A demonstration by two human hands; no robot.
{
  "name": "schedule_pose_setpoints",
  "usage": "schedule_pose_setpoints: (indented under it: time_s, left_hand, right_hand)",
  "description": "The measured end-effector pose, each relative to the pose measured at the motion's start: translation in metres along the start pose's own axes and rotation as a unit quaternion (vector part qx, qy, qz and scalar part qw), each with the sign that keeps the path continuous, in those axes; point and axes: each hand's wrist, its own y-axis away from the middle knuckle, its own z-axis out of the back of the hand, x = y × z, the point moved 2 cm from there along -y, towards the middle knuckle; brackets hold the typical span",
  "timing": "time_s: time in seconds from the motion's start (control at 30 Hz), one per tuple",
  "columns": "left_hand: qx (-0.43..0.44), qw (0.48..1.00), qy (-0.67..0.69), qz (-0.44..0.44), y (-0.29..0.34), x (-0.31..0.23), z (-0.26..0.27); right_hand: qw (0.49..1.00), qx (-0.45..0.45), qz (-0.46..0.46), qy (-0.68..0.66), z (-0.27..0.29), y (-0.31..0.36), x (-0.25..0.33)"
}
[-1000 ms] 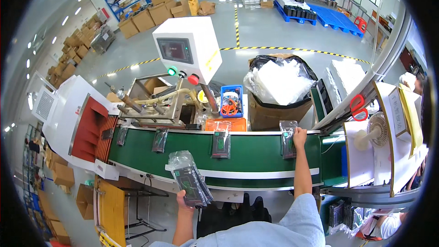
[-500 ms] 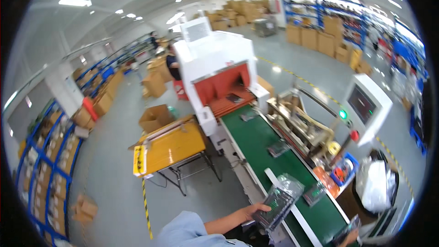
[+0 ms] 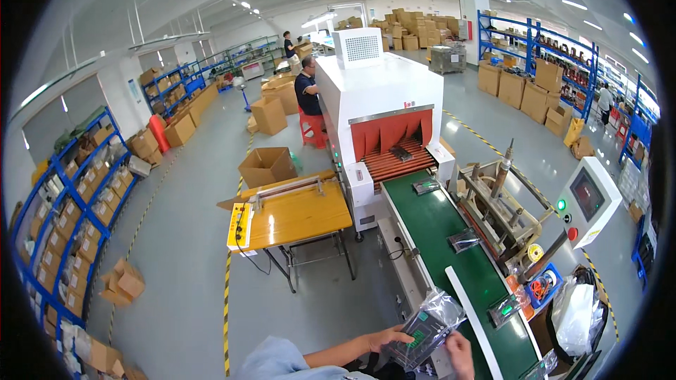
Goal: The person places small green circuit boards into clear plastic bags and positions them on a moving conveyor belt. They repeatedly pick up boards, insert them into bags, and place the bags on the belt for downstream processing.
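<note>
A flat black box in a clear plastic bag [image 3: 424, 334] is held low in front of me, beside the conveyor's near end. My left hand [image 3: 391, 338] grips its left side, thumb on top. Closed at the right edge of the bag is my right hand [image 3: 459, 356], its fingertips partly hidden. On the green conveyor belt [image 3: 440, 214] lie several similar bagged boxes, among them a middle one [image 3: 464, 240] and a nearer one [image 3: 504, 310]. Another bagged box [image 3: 541, 367] shows at the lower edge. A white strip [image 3: 473, 320] runs lengthwise along the belt.
The belt leads to a white tunnel machine [image 3: 384, 95] with red curtain flaps. Left stands a yellow-topped table [image 3: 296, 214]. Along the belt's right are a metal press frame [image 3: 503, 200], a control box [image 3: 590, 200] and a blue bin [image 3: 543, 286]. A seated person [image 3: 307, 91] is beyond the machine.
My right hand has come from the belt's near right end to the held box, leaving a bagged box there. The view has shifted, and my left hand still grips its box.
</note>
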Motion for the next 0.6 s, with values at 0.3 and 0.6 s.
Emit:
schedule_pose_setpoints:
  time_s: [0.3, 0.6]
  left_hand:
    - [0.011, 0.998, -0.050, 0.023, 0.041, 0.008, -0.003]
    - [0.048, 0.997, -0.034, 0.041, -0.001, 0.036, -0.040]
  right_hand:
    - [0.985, -0.133, -0.002, -0.110, -0.049, 0.026, -0.011]
    - [0.987, -0.138, -0.075, 0.042, 0.007, 0.086, 0.017]
